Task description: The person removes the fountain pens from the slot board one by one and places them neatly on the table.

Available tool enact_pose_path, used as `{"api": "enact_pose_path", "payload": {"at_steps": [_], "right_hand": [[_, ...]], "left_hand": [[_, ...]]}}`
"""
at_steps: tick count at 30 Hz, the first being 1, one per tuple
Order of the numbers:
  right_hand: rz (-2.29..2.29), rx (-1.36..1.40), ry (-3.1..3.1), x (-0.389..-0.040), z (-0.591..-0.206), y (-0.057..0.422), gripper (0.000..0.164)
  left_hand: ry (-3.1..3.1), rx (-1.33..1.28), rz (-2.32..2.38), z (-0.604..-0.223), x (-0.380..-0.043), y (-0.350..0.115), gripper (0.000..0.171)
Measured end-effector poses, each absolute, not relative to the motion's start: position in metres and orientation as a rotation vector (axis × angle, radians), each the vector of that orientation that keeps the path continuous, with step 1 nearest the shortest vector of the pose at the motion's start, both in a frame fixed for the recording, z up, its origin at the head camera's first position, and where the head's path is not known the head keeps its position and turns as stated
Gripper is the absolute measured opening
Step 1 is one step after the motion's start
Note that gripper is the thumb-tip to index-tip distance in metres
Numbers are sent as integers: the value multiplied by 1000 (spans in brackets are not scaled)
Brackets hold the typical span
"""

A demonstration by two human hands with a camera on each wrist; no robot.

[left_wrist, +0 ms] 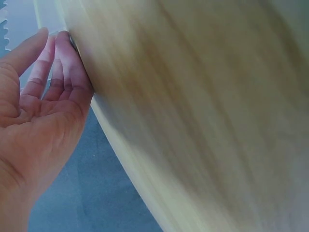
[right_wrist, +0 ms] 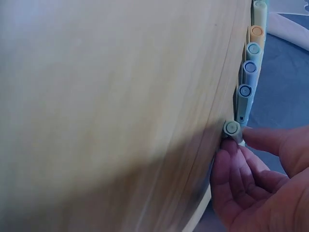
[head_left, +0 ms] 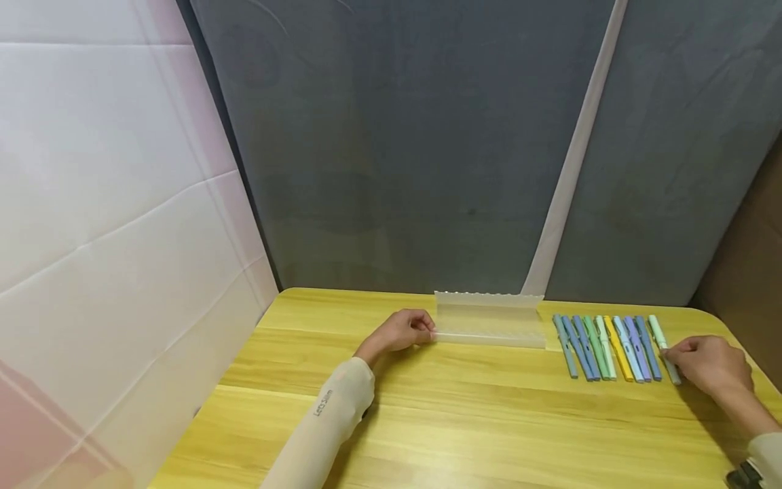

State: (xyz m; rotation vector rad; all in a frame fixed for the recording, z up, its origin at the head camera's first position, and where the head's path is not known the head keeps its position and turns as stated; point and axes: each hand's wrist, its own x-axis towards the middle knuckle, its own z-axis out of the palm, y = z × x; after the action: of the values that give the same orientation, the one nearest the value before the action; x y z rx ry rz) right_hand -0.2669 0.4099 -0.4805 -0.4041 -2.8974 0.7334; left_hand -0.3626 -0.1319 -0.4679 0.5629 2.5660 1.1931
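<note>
A translucent plastic pen case (head_left: 489,320) with a wavy upper edge lies spread near the back of the table. At its lower left corner, my left hand (head_left: 400,330) pinches the case edge between thumb and fingers. Far to the right, my right hand (head_left: 711,365) holds a pale green pen (head_left: 657,331) between thumb and fingertips. That pen is the rightmost of a row and sits slightly apart from its neighbour, a blue pen (head_left: 647,346). In the right wrist view, the round end of the pale green pen (right_wrist: 232,127) shows at the fingertips.
Several more pens stand side by side in the row, among them a yellow pen (head_left: 618,350) and a purple pen (head_left: 638,348). The wooden table (head_left: 489,421) ends at a grey curtain (head_left: 391,170). White panels (head_left: 110,170) rise on the left.
</note>
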Motion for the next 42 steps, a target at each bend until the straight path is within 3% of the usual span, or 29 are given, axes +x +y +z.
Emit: {"api": "enact_pose_path", "payload": {"at_steps": [10, 42], "right_hand": [[655, -361, -2943, -267, -477, 400, 26], [673, -408, -2906, -273, -482, 419, 37]], "left_hand": [[2561, 547, 1209, -469, -361, -135, 10], [2557, 554, 1213, -465, -362, -132, 11]]}}
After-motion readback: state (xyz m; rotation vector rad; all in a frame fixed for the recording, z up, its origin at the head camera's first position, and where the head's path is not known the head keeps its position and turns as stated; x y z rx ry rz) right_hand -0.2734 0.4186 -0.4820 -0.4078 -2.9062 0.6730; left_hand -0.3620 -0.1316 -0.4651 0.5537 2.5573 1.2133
